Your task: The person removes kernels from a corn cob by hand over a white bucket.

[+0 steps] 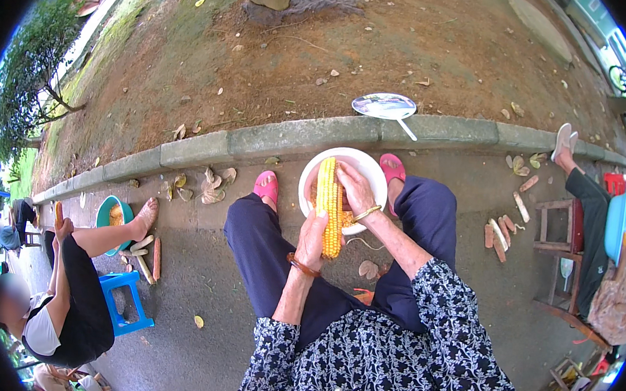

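Observation:
A yellow ear of corn (328, 202) lies lengthwise between both hands, above a white round tub (304, 179). My left hand (311, 234) grips the lower half, its thumb along the near left side. Against the upper right side of the ear is my right hand (355, 188), whose fingers are partly hidden behind it. Loose corn kernels (347, 219) show inside the tub, between my feet in pink sandals. The ear and my hands cover part of the tub's inside.
A round hand fan (384, 106) rests by the stone kerb (307, 133). Bare cobs (499, 232) lie to the right. On the left, a seated person holds an ear near a teal basin (106, 213) and a blue plastic stool (127, 303). Wooden chairs (559, 259) stand at right.

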